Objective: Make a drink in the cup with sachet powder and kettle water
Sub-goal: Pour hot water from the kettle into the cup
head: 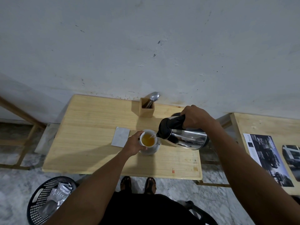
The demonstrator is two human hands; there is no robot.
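Note:
A white cup point(148, 131) holds amber liquid and sits tilted above a white saucer point(151, 151) on the wooden table point(97, 143). My left hand point(134, 144) grips the cup's left side. My right hand point(195, 116) is closed on the black handle of a steel kettle point(186, 138), which is tipped left with its spout at the cup's rim. A thin stream runs into the cup. A silver sachet point(121, 138) lies flat just left of the cup.
A wooden holder point(146, 108) with spoons stands at the table's back edge by the wall. The kettle's black base point(175, 114) shows behind the kettle. A black basket point(47, 202) with empty sachets sits on the floor at left. Printed sheets point(267, 159) lie on a second table at right.

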